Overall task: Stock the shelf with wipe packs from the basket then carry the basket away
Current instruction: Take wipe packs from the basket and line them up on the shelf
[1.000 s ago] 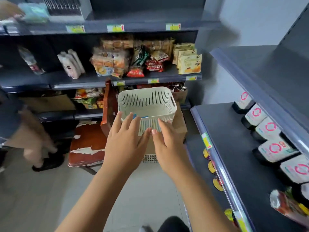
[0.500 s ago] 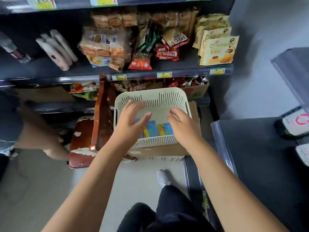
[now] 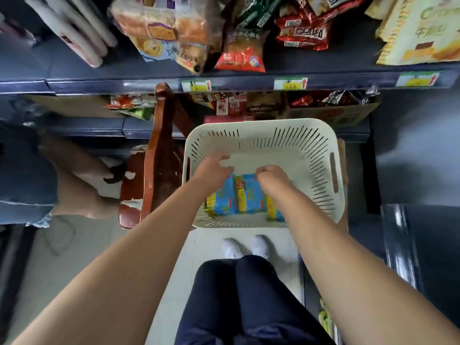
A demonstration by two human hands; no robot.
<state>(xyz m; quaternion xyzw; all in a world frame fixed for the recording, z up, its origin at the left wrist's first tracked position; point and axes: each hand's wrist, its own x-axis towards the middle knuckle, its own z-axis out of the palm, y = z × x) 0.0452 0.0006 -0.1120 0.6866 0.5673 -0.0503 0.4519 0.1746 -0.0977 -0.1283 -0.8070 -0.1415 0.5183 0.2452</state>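
Note:
A cream slotted basket (image 3: 319, 170) stands on a cardboard box in front of me. Several blue and yellow wipe packs (image 3: 236, 197) lie flat on its bottom, near the front wall. Both my hands are inside the basket. My left hand (image 3: 214, 168) hovers over the far left corner of the packs, its fingers loosely spread. The fingers of my right hand (image 3: 271, 175) curl over the far edge of the top wipe pack. My forearms hide part of the packs.
A worn brown wooden chair (image 3: 159, 158) stands just left of the basket, and another person's legs (image 3: 74, 185) are beyond it. A snack shelf (image 3: 236, 82) runs overhead. A dark shelf (image 3: 423, 245) lies to the right. My white shoes (image 3: 245, 246) touch the box.
My view has tipped down over the basket. Both hands went from the basket's near rim down inside it onto the wipe packs, and the right hand's fingers curled.

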